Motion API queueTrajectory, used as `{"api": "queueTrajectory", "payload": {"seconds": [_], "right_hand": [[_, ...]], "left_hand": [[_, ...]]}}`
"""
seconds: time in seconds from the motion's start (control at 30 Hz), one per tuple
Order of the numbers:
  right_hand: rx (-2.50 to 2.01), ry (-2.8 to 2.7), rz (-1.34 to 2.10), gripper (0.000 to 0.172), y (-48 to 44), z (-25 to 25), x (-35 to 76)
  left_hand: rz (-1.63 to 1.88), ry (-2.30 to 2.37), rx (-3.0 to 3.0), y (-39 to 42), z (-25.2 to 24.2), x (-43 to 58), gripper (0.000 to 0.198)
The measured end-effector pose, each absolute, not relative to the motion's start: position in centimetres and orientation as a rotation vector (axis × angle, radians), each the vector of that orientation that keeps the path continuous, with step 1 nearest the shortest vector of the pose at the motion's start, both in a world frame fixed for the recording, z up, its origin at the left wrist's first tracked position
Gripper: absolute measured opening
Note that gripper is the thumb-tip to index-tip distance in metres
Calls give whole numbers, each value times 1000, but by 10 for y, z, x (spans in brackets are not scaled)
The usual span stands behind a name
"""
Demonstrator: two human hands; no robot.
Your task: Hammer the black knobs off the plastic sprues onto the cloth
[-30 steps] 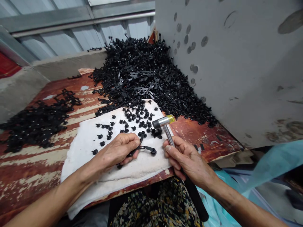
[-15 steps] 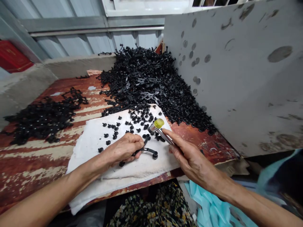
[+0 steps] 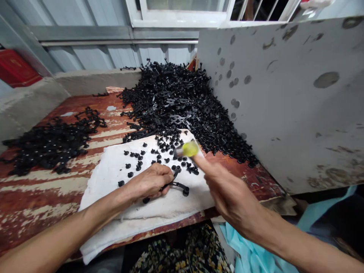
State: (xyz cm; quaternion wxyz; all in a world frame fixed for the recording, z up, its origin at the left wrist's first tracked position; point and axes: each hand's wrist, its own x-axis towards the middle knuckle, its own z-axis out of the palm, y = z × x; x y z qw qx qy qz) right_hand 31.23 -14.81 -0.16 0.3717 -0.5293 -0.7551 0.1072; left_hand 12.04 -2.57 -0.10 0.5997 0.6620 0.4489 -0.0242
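My left hand is closed in a pinch on a black jointed link part, whose arms stick out to the right over a white cloth. One arm ends in a round knob lying near the cloth's right side. My right hand is wrapped round the handle of a small hammer with a yellow face and a metal head, blurred by motion. The hammer is raised above the cloth, apart from the held part. Several loose black round studs are scattered on the cloth beyond my left hand.
A large heap of black link parts fills the back of the worn red tabletop. A smaller pile lies to the left. A grey upright panel bounds the right side, and turquoise plastic hangs below the table edge.
My right hand has lifted and tilted the hammer, its yellow face now blurred and turned rightward. My left hand keeps its pinch on the link part in nearly the same place.
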Motion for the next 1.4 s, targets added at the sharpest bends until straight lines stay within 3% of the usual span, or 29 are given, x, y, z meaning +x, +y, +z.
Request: {"api": "queueTrajectory", "payload": {"seconds": [0.57,0.77,0.93,1.13,1.4], "right_hand": [[-1515,-1794,598,53,-147,-17,314],[-1387,-952,1058,43,-148,-20,301],[-1114,-397,1334,45,-146,-27,293],[-1127,-421,1213,48,-146,-32,287],[-1220,-473,959,43,-156,-45,268]], "left_hand": [[-58,1009,1519,-24,-1,123,25],[-26,993,1602,-32,7,115,25],[287,1342,1931,30,55,57,21],[925,1978,2379,101,98,21,9],[439,354,2983,-26,6,144,24]]}}
